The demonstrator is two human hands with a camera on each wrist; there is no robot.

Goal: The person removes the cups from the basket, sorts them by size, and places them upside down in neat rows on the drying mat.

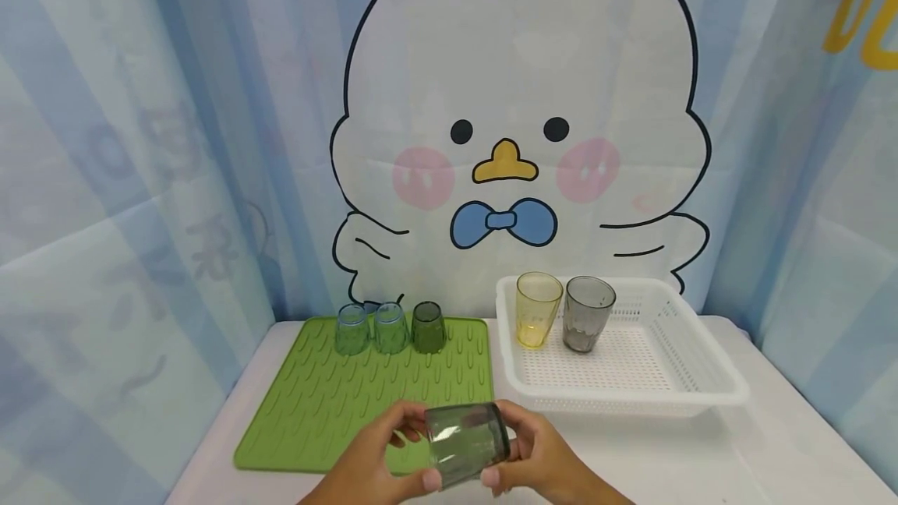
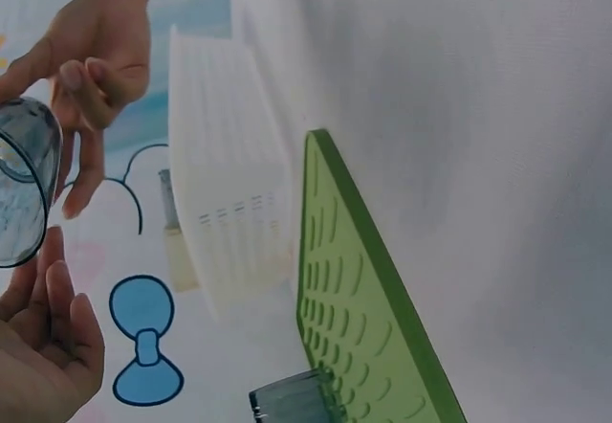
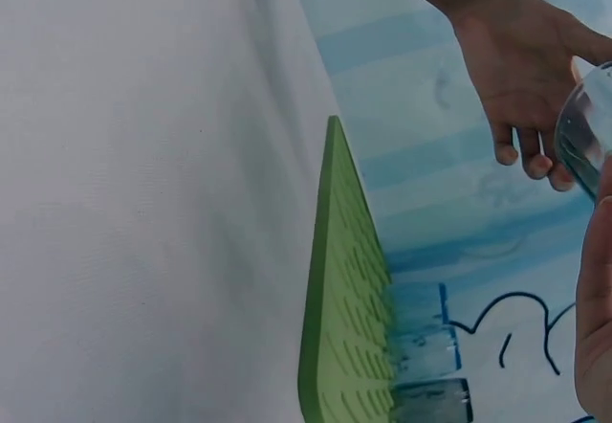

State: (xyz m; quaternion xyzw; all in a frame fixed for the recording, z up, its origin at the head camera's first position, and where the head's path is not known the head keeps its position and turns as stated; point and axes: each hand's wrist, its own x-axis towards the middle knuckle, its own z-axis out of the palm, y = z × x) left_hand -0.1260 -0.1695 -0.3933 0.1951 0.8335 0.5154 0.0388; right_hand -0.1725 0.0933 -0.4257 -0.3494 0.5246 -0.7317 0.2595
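Observation:
A smoky grey drinking glass (image 1: 463, 446) is held tilted on its side between two hands, low in the middle of the head view. My left hand (image 1: 382, 454) grips its left end with thumb and fingers. At the other end, my right hand (image 1: 543, 454) pinches the glass near the thick dark edge. Both wrist views show the glass (image 2: 24, 184) only partly, cut off by the frame. Just behind the hands lies a green ribbed mat (image 1: 351, 411), bearing two bluish glasses (image 1: 352, 330) and a dark one (image 1: 428, 327) upside down along its far edge.
Right of the mat stands a white perforated basket (image 1: 631, 396). Inside it, a yellow glass (image 1: 539, 310) and a grey glass (image 1: 588, 314) stand upright at the left. The table (image 1: 793, 443) is white. A curtain (image 1: 505, 61) with a cartoon bird hangs behind.

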